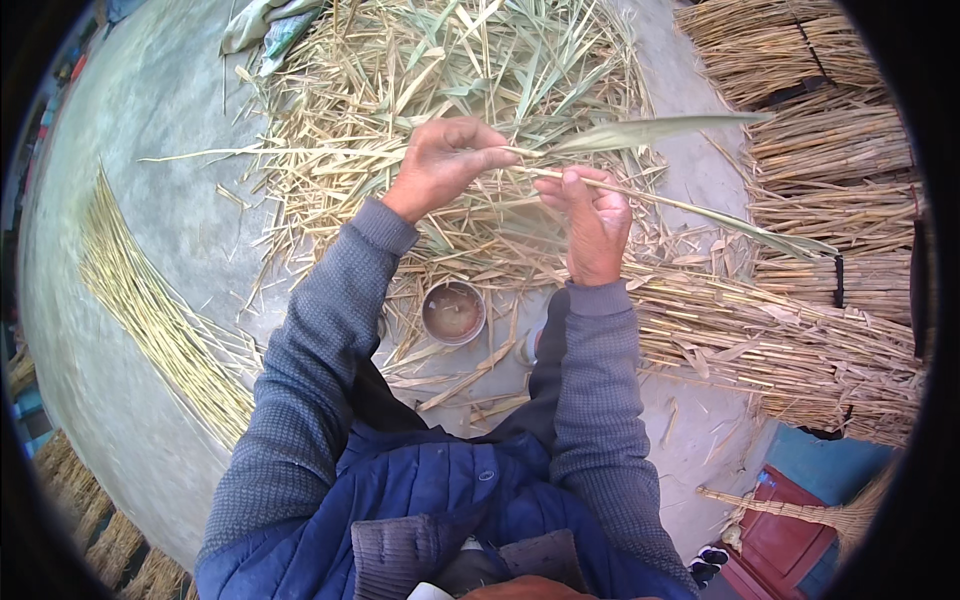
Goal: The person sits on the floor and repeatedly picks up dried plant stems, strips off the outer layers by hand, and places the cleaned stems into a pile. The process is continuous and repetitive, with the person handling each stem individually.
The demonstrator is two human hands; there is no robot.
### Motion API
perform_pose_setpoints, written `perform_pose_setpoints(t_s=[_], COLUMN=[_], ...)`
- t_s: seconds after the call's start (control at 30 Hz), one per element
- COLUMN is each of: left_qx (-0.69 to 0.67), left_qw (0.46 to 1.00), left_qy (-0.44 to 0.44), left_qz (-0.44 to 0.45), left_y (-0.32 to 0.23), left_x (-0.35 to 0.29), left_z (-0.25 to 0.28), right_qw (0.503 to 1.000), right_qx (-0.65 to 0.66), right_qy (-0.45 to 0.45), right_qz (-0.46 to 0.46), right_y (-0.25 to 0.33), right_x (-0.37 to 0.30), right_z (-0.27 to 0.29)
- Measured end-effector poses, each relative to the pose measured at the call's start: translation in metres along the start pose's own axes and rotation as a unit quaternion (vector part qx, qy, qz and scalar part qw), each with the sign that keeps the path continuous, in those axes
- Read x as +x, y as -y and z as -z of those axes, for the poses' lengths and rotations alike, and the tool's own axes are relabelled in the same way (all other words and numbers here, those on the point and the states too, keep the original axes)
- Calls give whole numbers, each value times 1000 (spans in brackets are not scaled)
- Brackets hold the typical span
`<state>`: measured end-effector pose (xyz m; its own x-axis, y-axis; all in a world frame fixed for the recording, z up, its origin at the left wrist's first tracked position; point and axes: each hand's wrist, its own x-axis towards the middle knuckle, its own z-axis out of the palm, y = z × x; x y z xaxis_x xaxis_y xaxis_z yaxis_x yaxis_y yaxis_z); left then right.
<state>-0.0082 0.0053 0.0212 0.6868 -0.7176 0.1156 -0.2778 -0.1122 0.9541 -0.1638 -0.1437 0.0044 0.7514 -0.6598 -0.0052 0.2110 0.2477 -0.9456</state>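
Near the upper centre of the frame, both hands are pinching one reed stalk [640, 198]. The left hand [445, 160] is closing on its leaf end, while the right hand [592, 225] is gripping the stem above a straw pile [450, 60] and a small bowl [454, 312].

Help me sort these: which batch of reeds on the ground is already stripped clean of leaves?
The fanned row of thin yellow stalks left of the left hand; the other piles keep their husks.

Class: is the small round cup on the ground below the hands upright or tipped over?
Upright: the cup sits mouth-up, its round rim and brownish inside facing the camera.
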Motion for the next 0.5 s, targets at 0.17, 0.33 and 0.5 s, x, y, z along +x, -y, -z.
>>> perform_pose_setpoints(t_s=[0.17,0.33,0.5], left_qx=[-112,-207,270], left_qw=[980,940,930], left_qy=[-162,-269,-239], left_qz=[-6,-41,-72], left_y=[19,29,22], left_x=[8,7,11], left_z=[67,109,98], right_qw=[999,999,999], right_qx=[33,-4,19], right_qy=[-20,-52,-10], right_qz=[-12,-9,-26], right_y=[-3,-4,-8], right_x=[7,10,11], right_z=[18,32,31])
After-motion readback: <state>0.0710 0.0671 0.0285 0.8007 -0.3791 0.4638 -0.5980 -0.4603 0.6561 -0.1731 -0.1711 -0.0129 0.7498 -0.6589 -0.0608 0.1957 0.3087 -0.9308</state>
